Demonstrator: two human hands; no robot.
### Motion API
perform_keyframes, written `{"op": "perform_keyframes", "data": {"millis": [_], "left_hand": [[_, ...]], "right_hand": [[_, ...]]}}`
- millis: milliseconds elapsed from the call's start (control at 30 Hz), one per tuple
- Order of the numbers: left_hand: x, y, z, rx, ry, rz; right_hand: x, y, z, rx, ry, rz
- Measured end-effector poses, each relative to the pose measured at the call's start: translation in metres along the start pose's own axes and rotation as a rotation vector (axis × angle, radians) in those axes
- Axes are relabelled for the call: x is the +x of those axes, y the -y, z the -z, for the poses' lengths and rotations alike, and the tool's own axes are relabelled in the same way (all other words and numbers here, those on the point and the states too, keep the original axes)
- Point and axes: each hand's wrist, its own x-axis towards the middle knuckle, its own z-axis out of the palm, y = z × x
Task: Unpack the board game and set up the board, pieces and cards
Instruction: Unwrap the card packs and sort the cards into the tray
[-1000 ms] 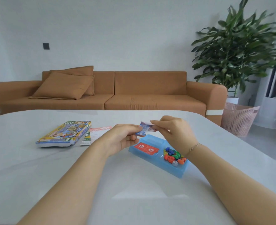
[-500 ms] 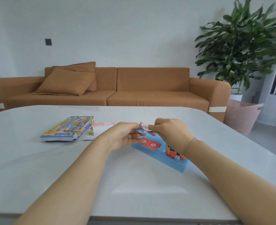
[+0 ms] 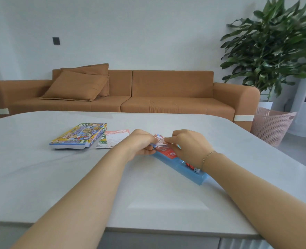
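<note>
While both hands, left hand (image 3: pixel 141 141) and right hand (image 3: pixel 188 144), pinch the small wad of paper play money (image 3: pixel 159 140) above the blue plastic tray (image 3: pixel 177 163), sorting's underway; next, laying notes onto the white desk (image 3: pixel 76 177).

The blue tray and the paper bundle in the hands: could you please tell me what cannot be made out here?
- Head view: the blue tray is largely covered by the right hand and wrist; only a die and a bit of red show.
- The small paper bundle is pinched between the left hand and the right; its print is too small to read.
- The plant is motion-blurred.
</note>
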Motion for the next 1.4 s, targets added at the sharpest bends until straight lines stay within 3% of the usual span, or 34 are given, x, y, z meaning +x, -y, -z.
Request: {"op": "perform_keyframes", "data": {"millis": [67, 233, 400, 500, 600, 667, 733, 800, 833, 933, 1234, 1400], "left_hand": [[0.002, 0.001, 0.002, 0.003, -0.032, -0.049], [0.004, 0.001, 0.010, 0.067, -0.128, -0.192], [-0.001, 0.010, 0.011, 0.209, -0.027, -0.360], [-0.007, 0.011, 0.006, 0.270, 0.080, -0.391], [-0.013, 0.009, -0.006, 0.322, 0.106, -0.414], [-0.017, 0.010, -0.014, 0.371, 0.112, -0.439], [-0.018, 0.013, -0.019, 0.478, 0.112, -0.470], [-0.018, 0.015, -0.020, 0.573, 0.101, -0.494], [-0.018, 0.016, -0.020, 0.606, 0.094, -0.503], [-0.017, 0.018, -0.016, 0.686, 0.088, -0.537], [-0.014, 0.021, -0.015, 0.583, 0.161, -0.469], [-0.010, 0.023, -0.016, 0.474, 0.156, -0.456]], "right_hand": [[-0.008, 0.000, 0.006, 0.082, -0.006, -0.139], [-0.034, 0.003, 0.007, 0.125, 0.185, -0.315], [-0.028, -0.029, -0.002, 0.187, 0.161, -0.454], [-0.030, -0.040, -0.010, 0.199, 0.019, -0.559], [-0.031, -0.032, -0.003, 0.180, -0.219, -0.484], [-0.030, -0.021, 0.008, 0.346, -0.282, -0.469], [-0.029, -0.009, 0.018, 0.714, -0.226, -0.576], [-0.030, 0.001, 0.027, 1.128, -0.050, -0.724], [-0.032, 0.005, 0.029, 1.221, 0.053, -0.765], [-0.034, 0.011, 0.023, 1.149, 0.215, -0.709], [-0.029, 0.015, 0.002, 1.129, 0.121, -0.664], [-0.026, 0.015, 0.005, 1.435, 0.054, -0.809]]}}
